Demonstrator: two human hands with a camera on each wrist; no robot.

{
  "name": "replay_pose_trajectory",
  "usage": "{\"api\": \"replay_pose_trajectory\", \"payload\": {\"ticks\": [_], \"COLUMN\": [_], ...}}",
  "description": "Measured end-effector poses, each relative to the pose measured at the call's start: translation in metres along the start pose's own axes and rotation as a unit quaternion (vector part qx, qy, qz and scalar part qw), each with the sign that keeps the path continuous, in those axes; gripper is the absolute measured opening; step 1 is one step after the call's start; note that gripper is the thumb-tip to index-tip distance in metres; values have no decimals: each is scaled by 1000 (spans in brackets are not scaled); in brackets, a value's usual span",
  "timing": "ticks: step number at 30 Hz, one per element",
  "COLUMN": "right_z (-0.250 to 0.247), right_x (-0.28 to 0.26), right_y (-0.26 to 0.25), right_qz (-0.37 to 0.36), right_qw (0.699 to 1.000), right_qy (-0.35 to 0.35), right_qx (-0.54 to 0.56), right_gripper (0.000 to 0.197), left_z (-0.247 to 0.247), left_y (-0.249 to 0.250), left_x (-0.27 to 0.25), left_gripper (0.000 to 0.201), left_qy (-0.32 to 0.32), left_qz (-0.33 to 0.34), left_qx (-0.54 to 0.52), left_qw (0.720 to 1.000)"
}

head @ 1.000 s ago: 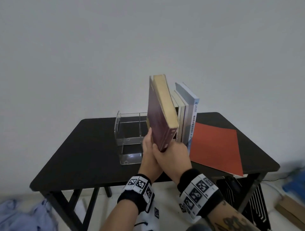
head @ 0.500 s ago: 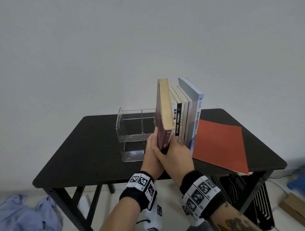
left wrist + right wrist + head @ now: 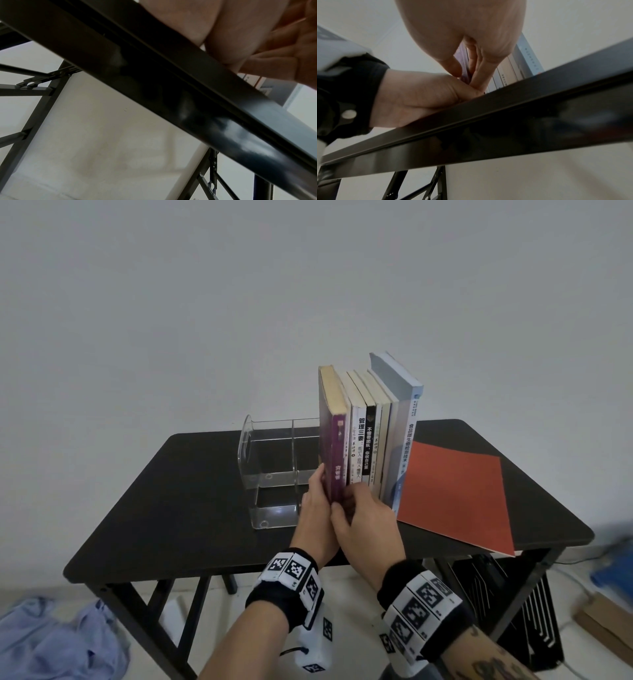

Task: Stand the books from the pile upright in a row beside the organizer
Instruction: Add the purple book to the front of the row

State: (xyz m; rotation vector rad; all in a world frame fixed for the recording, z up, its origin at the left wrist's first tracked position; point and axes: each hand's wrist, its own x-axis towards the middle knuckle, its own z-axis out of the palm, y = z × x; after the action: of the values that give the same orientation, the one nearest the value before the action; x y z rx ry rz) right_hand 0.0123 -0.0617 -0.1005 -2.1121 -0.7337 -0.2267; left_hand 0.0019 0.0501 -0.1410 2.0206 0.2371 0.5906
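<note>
A purple book (image 3: 334,446) stands upright on the black table (image 3: 191,508), at the left end of a row of several upright books (image 3: 373,440) and right beside the clear organizer (image 3: 274,460). My left hand (image 3: 322,491) holds its lower left cover, fingers running up the cover. My right hand (image 3: 349,501) pinches its lower spine; in the right wrist view the right hand (image 3: 467,65) has its thumb on one side of the purple book (image 3: 462,54) and its fingers on the other. A red book (image 3: 452,494) lies flat to the right of the row.
The organizer's two compartments hold nothing. The red book overhangs the table's front right edge. On the floor lie a blue cloth (image 3: 51,642) at the left, a black rack (image 3: 507,611) under the table and a cardboard box (image 3: 606,628) at the right.
The purple book was tilted and held above the table; it has come down and turned upright against the left end of the row. Both hands moved with it.
</note>
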Motion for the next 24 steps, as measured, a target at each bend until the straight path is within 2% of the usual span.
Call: {"api": "replay_pose_trajectory", "payload": {"ticks": [4,13,17,22,24], "right_z": [3,1,3,-1,-6], "right_x": [2,7,5,-1,-4], "right_y": [3,5,16,20,19], "right_qz": [-3,14,34,22,20], "right_qw": [1000,998,991,989,991], "right_qy": [-2,-30,-82,-90,-74], "right_qx": [-17,-49,-98,-113,-112], "right_gripper": [7,8,9,9,10], "left_z": [0,-5,-5,-5,-5], "left_y": [6,16,11,14,16], "left_x": [-1,-7,-2,-4,-5], "left_gripper": [71,83,80,84,86], "left_qy": [5,-46,-18,-30,-33], "left_qz": [-10,-21,-10,-20,-26], "left_qx": [21,8,-16,-51,-26], "left_qw": [1000,999,1000,998,999]}}
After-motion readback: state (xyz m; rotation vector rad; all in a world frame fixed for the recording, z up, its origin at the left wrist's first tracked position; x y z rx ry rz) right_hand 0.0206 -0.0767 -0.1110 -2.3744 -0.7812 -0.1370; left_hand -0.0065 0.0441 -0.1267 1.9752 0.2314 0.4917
